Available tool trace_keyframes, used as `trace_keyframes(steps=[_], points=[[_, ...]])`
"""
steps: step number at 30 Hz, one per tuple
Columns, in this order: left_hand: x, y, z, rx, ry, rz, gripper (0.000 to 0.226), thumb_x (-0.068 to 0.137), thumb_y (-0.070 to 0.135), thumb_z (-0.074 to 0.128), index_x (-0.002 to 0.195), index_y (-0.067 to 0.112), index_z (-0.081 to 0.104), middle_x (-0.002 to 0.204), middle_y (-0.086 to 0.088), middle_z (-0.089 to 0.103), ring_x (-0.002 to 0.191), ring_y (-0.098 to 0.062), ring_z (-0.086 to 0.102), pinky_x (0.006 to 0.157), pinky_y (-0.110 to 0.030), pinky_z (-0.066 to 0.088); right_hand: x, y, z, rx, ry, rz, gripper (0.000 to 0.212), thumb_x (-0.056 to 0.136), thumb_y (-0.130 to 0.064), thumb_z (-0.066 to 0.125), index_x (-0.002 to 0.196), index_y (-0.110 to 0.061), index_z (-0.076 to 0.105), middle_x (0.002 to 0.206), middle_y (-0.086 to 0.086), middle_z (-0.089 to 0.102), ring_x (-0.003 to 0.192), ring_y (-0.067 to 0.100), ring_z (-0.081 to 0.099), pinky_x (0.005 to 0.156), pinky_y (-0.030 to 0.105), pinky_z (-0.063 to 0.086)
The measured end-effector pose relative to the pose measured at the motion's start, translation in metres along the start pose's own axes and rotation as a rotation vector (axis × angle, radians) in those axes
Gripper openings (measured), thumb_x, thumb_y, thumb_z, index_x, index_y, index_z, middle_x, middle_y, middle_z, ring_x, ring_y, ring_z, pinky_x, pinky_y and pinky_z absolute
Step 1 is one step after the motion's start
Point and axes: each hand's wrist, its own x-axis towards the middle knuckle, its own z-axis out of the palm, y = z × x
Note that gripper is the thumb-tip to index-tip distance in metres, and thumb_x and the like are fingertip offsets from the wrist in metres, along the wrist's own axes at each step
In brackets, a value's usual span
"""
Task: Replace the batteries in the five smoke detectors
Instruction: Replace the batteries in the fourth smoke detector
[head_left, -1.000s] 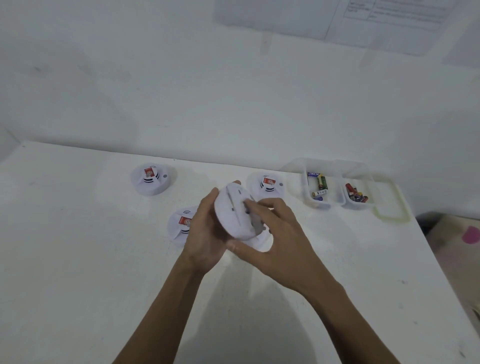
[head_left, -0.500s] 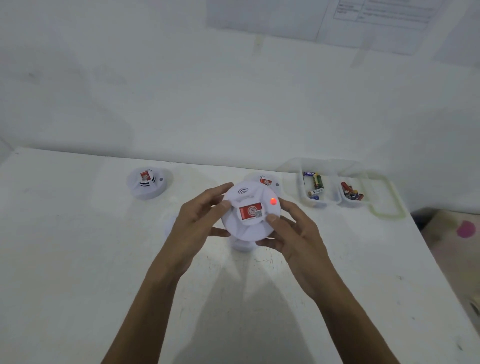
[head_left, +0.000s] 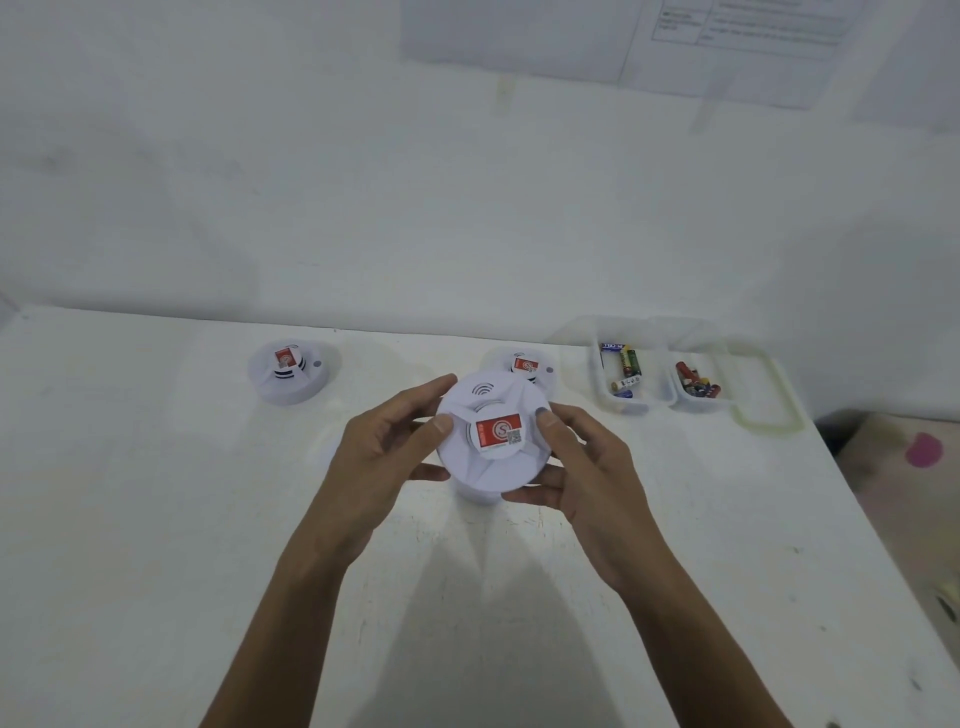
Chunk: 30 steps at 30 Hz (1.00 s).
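Note:
A white round smoke detector (head_left: 493, 457) with a red label faces me, held above the white table (head_left: 156, 493). My left hand (head_left: 379, 457) grips its left rim and my right hand (head_left: 582, 467) grips its right rim, thumb over the spot at its upper right. Under it a further white detector (head_left: 480, 496) peeks out on the table. Two other detectors rest face up: one at the back left (head_left: 292, 370), one behind the held unit (head_left: 527, 366). A clear two-compartment tray (head_left: 670, 405) holds batteries (head_left: 626, 366) in the left cell and more batteries (head_left: 696, 384) in the right cell.
A clear lid (head_left: 769, 405) lies against the tray's right side. The table's right edge runs diagonally at the right, with floor and a pink spot (head_left: 924, 449) beyond. A wall with taped paper (head_left: 748, 31) stands behind the table.
The held detector was turned from edge-on to label side up. Its red light showed half a second ago; my right thumb now covers that spot. Both hands shifted slightly.

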Motion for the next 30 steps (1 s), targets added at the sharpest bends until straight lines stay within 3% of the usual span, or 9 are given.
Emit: trace_keyframes(steps=[6,13,23,30], points=[[-0.0009,-0.0021,-0.0003,-0.004,-0.014,-0.010,0.040,0.079,0.035,0.058,0.119,0.034,0.059,0.109,0.017,0.070,0.102,-0.010,0.066,0.072,-0.027,0.058,0.0006,0.0003,0.0025,-0.026,0.035,-0.017,0.018,0.095,-0.024,0.054,0.106,-0.014,0.063,0.097,0.000,0.073,0.084,0.023,0.073,0.063,0.036,0.060],[-0.0009,-0.0034,0.0001,-0.011,-0.010,-0.024,0.041,0.078,0.037,0.057,0.119,0.035,0.059,0.111,0.017,0.069,0.102,-0.009,0.066,0.072,-0.027,0.058,0.0033,0.0031,0.0037,-0.056,0.051,-0.016,0.015,0.094,-0.025,0.055,0.105,-0.019,0.063,0.099,-0.004,0.072,0.084,0.018,0.072,0.061,0.031,0.059],[-0.0002,-0.0057,-0.0019,0.007,0.000,-0.031,0.044,0.080,0.036,0.057,0.124,0.031,0.058,0.116,0.013,0.068,0.104,-0.011,0.065,0.076,-0.030,0.059,0.0056,0.0043,0.0052,-0.059,0.047,-0.002,0.016,0.094,-0.025,0.055,0.106,-0.018,0.062,0.102,-0.002,0.071,0.085,0.019,0.072,0.065,0.035,0.060],[-0.0002,-0.0081,-0.0025,0.021,0.005,-0.036,0.045,0.080,0.037,0.057,0.125,0.031,0.058,0.118,0.014,0.067,0.106,-0.011,0.065,0.077,-0.032,0.059,0.0046,0.0045,0.0044,-0.060,0.041,0.016,0.021,0.094,-0.026,0.055,0.110,-0.014,0.061,0.107,0.004,0.070,0.086,0.023,0.072,0.072,0.044,0.060]])
